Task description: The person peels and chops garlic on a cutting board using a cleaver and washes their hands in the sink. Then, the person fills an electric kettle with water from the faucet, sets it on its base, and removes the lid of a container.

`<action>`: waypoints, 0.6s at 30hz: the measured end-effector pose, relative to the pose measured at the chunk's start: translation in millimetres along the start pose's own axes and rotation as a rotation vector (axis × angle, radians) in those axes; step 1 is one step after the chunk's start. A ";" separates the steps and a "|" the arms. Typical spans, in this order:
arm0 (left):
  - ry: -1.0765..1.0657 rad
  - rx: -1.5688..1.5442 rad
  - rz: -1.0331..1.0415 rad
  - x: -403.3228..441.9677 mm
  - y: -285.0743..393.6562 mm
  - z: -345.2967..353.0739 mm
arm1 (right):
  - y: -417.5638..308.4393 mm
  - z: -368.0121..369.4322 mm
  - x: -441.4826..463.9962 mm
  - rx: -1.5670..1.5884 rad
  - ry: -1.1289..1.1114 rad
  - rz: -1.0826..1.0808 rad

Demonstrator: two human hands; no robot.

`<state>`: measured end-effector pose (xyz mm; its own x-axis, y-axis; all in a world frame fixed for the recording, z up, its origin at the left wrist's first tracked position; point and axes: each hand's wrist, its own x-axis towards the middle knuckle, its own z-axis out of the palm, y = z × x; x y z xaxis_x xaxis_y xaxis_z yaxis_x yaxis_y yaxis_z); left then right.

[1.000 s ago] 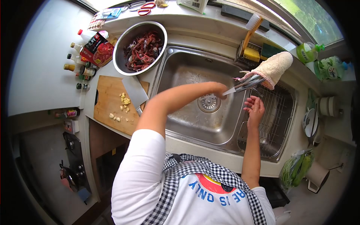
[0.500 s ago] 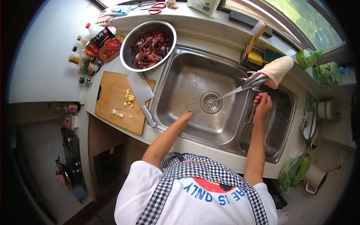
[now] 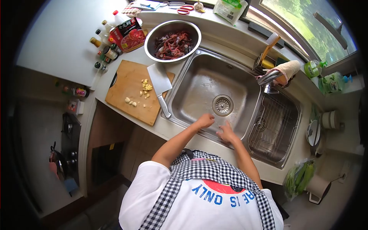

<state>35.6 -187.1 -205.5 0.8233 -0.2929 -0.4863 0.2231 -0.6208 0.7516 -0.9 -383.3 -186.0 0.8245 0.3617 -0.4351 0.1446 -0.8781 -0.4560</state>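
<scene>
My left hand (image 3: 206,120) hangs over the near side of the steel sink basin (image 3: 199,90), its fingers curled in with nothing visible in them. Close to its right, my right hand (image 3: 227,132) has its fingers apart and holds nothing. The two hands do not touch. Just beyond them lies the round drain (image 3: 222,105). The faucet (image 3: 269,77), with a pale cloth cover (image 3: 289,69) over it, points over the sink divider, and no water stream shows.
A cleaver (image 3: 159,81) lies across the right side of a cutting board (image 3: 126,82) with chopped pale-yellow pieces (image 3: 146,85). Behind stands a metal bowl of crayfish (image 3: 172,41). A wire rack (image 3: 274,124) sits in the right basin; bagged green vegetables (image 3: 301,178) are at the lower right.
My right hand has left the faucet area and come down beside my left hand, which shifted slightly right. The water stream has stopped. The view has shifted, and the faucet's spout has turned.
</scene>
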 end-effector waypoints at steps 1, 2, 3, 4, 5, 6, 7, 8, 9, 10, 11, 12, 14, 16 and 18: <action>-0.005 0.042 0.035 -7.5 7.7 -2.9 | -11.3 -10.3 -8.7 -0.003 -0.105 -0.004; -0.032 0.122 0.069 -13.9 14.1 -8.8 | -16.5 -28.1 -12.7 0.073 -0.102 -0.026; -0.061 0.202 0.105 -21.7 27.7 -20.7 | -22.8 -59.5 -13.6 0.149 -0.098 -0.046; -0.091 0.283 0.141 -29.8 44.0 -34.4 | -30.9 -90.8 -16.7 0.225 -0.094 -0.065; -0.152 0.369 0.148 -36.2 63.6 -51.4 | -39.3 -116.6 -23.2 0.288 -0.044 -0.116; -0.215 0.455 0.156 -42.1 86.4 -71.3 | -49.7 -143.7 -32.2 0.351 0.008 -0.166; -0.209 0.446 0.222 -50.2 110.4 -92.4 | -68.7 -179.3 -46.4 0.469 0.000 -0.243; -0.204 0.436 0.287 -59.3 132.3 -111.8 | -86.2 -209.0 -60.4 0.587 -0.009 -0.320; -0.173 0.237 0.329 -71.0 152.3 -128.7 | -95.8 -225.2 -70.9 0.770 -0.018 -0.409; -0.143 0.037 0.367 -78.5 162.5 -139.7 | -103.2 -237.3 -79.8 0.953 -0.026 -0.501; -0.181 -0.163 0.432 -79.3 161.0 -144.4 | -106.2 -242.4 -84.3 1.134 -0.035 -0.595; -0.217 -0.364 0.492 -80.0 159.2 -148.5 | -101.1 -236.6 -81.4 1.310 -0.087 -0.618; -0.277 -0.735 0.467 -74.9 144.9 -140.8 | -78.1 -200.6 -62.3 1.664 -0.199 -0.658; -0.317 -1.068 0.290 -55.4 100.4 -110.0 | -69.6 -142.5 -35.2 1.726 0.067 -0.198; 0.052 0.468 -0.113 -66.0 85.1 -77.2 | -18.4 -66.7 -11.8 1.085 0.243 0.250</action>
<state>40.6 -164.4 -75.0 0.8351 -0.1750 -0.5215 0.0640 -0.9107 0.4081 23.2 -392.2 -120.7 0.8649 0.0401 -0.5003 -0.4909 -0.1399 -0.8599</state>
